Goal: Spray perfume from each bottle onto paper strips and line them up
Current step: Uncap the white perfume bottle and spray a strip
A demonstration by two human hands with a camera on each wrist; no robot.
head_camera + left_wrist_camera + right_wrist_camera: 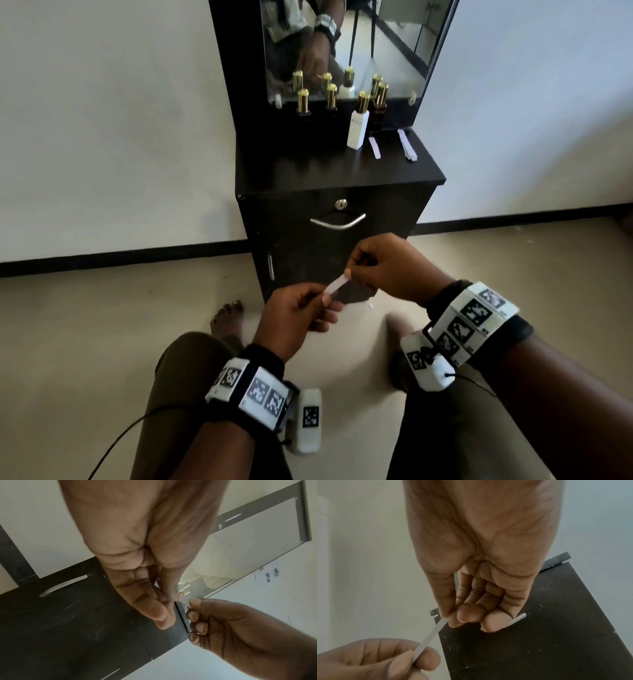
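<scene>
A thin white paper strip is stretched between both hands, low in front of the black cabinet. My left hand pinches its lower end with thumb and forefinger, and my right hand pinches the upper end. The right wrist view shows the strip running from the right hand down to the left hand. On the cabinet top stand a white bottle, a dark brown bottle and two gold-capped dark bottles. One strip lies beside the white bottle.
A small stack of strips lies at the right of the cabinet top, under a mirror. A drawer with a silver handle faces me. My knees and a bare foot are on the beige floor.
</scene>
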